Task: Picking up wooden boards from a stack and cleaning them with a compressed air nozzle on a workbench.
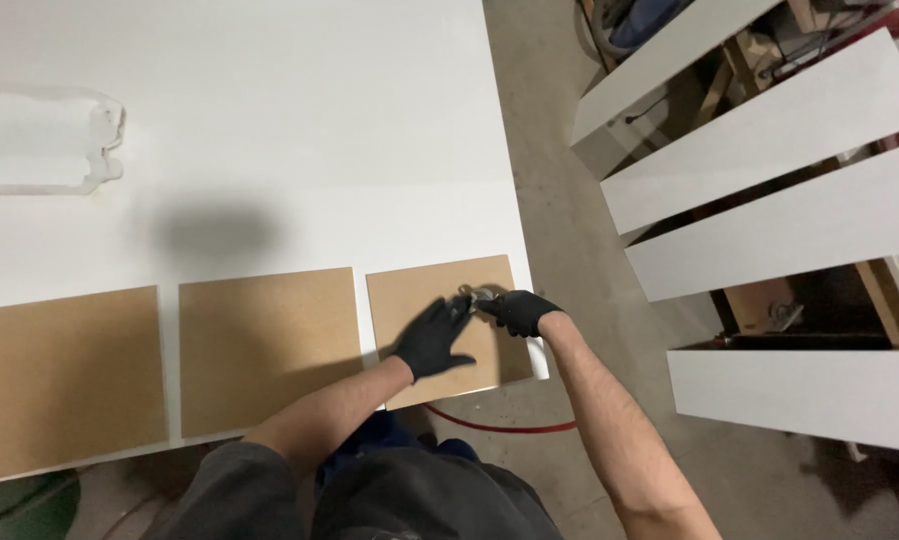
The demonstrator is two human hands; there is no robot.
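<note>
From your head camera, three flat brown boards lie in a row on the white tabletop (269, 120). Your left hand (432, 338), in a black glove, lies flat and open on the right-hand board (419, 295). Your right hand (521, 311) pinches a small shiny metal piece (479, 295) at that board's far edge. White panels (769, 130) stand nearby.
</note>
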